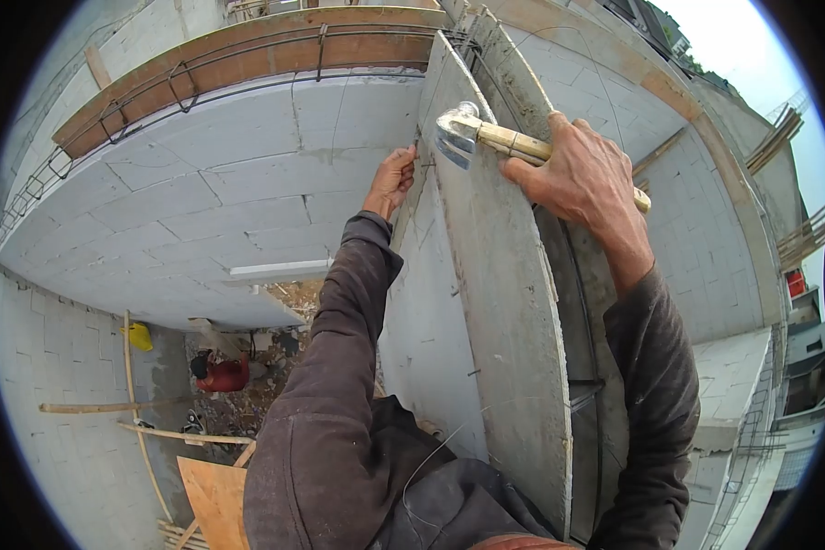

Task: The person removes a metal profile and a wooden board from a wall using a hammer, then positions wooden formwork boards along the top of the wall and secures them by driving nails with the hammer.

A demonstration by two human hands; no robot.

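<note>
My right hand (585, 174) is wrapped round the wooden handle of a claw hammer (502, 139), and it rests at the top edge of a grey board (509, 312). The hammer's metal head points left, over the near face of that board. My left hand (392, 180) is closed in a pinch by the board's far left side, against the white block wall. Whatever its fingertips hold is too small to make out. A few nails stick out of the board's left side lower down. A thin wire (411, 477) curls over my lap.
Behind the board runs a second grey board (513, 69), with dark rebar in the gap. A rebar cage (183, 82) lies along a brown plank (247, 60) on the block wall. Far below, a person in red (222, 374) is among rubble, near wooden poles (130, 367) and a plywood sheet (213, 500).
</note>
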